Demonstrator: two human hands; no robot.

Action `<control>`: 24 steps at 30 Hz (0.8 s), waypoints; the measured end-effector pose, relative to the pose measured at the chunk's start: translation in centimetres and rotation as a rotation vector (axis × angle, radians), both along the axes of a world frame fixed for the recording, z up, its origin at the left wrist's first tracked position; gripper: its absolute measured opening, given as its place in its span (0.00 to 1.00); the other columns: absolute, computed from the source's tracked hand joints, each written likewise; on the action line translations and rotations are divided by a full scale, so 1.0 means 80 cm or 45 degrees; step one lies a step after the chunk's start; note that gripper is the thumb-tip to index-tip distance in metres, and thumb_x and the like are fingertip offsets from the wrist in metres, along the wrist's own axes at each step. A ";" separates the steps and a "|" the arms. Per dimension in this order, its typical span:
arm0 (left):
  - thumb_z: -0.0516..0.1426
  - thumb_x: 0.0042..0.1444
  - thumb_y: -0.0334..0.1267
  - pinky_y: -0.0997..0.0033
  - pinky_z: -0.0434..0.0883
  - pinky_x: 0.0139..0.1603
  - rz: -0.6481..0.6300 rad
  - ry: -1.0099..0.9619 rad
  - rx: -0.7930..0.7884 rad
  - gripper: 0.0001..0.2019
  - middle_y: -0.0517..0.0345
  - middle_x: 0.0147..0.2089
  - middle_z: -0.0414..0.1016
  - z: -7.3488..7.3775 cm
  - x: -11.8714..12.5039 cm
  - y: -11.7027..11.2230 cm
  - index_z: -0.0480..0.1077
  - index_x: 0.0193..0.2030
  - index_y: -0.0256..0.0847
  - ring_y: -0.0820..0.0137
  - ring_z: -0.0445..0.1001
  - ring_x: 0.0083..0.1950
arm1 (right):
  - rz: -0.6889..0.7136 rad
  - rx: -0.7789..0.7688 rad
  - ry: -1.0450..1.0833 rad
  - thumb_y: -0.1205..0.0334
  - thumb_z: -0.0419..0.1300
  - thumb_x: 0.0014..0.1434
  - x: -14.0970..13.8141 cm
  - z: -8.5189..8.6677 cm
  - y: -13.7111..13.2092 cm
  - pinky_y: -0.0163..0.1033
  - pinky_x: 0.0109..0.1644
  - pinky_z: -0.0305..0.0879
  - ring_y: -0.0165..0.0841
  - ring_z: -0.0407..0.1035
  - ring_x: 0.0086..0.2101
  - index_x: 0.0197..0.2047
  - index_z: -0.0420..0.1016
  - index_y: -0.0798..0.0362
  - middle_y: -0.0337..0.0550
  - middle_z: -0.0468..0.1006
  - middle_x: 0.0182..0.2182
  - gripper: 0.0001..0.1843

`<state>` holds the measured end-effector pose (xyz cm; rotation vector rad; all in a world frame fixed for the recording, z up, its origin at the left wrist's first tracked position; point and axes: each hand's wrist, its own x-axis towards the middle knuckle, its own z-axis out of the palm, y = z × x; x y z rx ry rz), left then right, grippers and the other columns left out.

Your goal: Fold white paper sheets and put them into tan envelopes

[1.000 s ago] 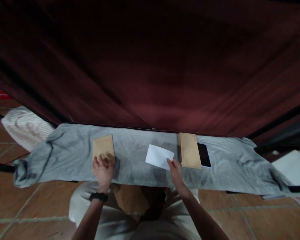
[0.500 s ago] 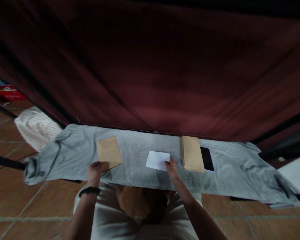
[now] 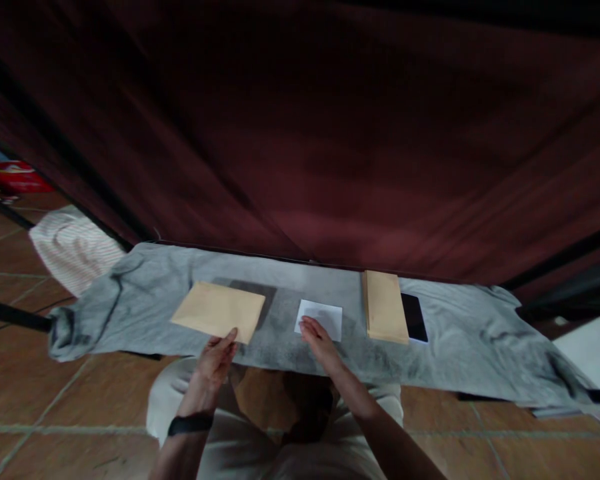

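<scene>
My left hand (image 3: 217, 357) grips a brown paper envelope (image 3: 223, 308) by its near edge, thumb on top. The envelope is raised off the cloth and casts a shadow behind it. My right hand (image 3: 317, 337) is over the left part of a white sheet of paper (image 3: 333, 320) lying on the grey cloth. Its fingers are stretched out and hold nothing, though whether they touch the sheet I cannot tell. To the right of that sheet lies a stack of brown envelopes (image 3: 386, 307).
A dark-screened tablet or phone (image 3: 415, 319) lies beside the stack, partly under it. Grey cloth (image 3: 460, 333) covers the narrow bench. Behind it hangs a dark red curtain (image 3: 330, 167). A striped cloth (image 3: 75, 247) is at the left, a white board (image 3: 593, 350) at the right.
My left hand has lifted the envelope from the cloth, turned it and brought it to the right. My right hand has let go of the white sheet's right edge and moved left over it.
</scene>
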<state>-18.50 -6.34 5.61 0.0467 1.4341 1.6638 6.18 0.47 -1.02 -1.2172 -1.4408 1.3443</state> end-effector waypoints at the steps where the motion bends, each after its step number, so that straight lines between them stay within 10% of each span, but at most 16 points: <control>1: 0.72 0.31 0.24 0.81 0.66 0.19 -0.018 -0.020 -0.008 0.21 0.67 0.18 0.69 -0.004 0.019 0.001 0.62 0.18 0.38 0.79 0.68 0.17 | 0.029 -0.025 0.038 0.52 0.54 0.65 -0.016 0.004 -0.003 0.46 0.45 0.77 0.41 0.77 0.45 0.56 0.73 0.53 0.52 0.81 0.46 0.21; 6: 0.72 0.31 0.23 0.83 0.70 0.26 -0.126 -0.153 0.019 0.21 0.68 0.21 0.72 -0.012 0.081 -0.006 0.63 0.19 0.39 0.80 0.72 0.22 | 0.182 -0.264 0.319 0.43 0.62 0.57 -0.051 0.036 -0.008 0.43 0.44 0.76 0.40 0.77 0.43 0.49 0.76 0.50 0.44 0.83 0.41 0.23; 18: 0.71 0.39 0.23 0.82 0.74 0.31 -0.270 -0.345 -0.025 0.15 0.65 0.26 0.77 -0.010 0.121 -0.023 0.70 0.27 0.38 0.79 0.75 0.25 | 0.249 -0.461 0.337 0.46 0.66 0.49 -0.020 0.076 -0.013 0.41 0.39 0.73 0.39 0.77 0.34 0.42 0.80 0.53 0.41 0.83 0.33 0.23; 24: 0.68 0.51 0.49 0.68 0.78 0.35 -0.898 0.472 -0.066 0.16 0.54 0.28 0.79 -0.024 0.128 -0.054 0.73 0.28 0.39 0.66 0.80 0.32 | 0.340 -0.002 -0.081 0.62 0.57 0.55 0.019 0.100 -0.002 0.40 0.46 0.71 0.39 0.77 0.39 0.38 0.83 0.52 0.40 0.84 0.34 0.13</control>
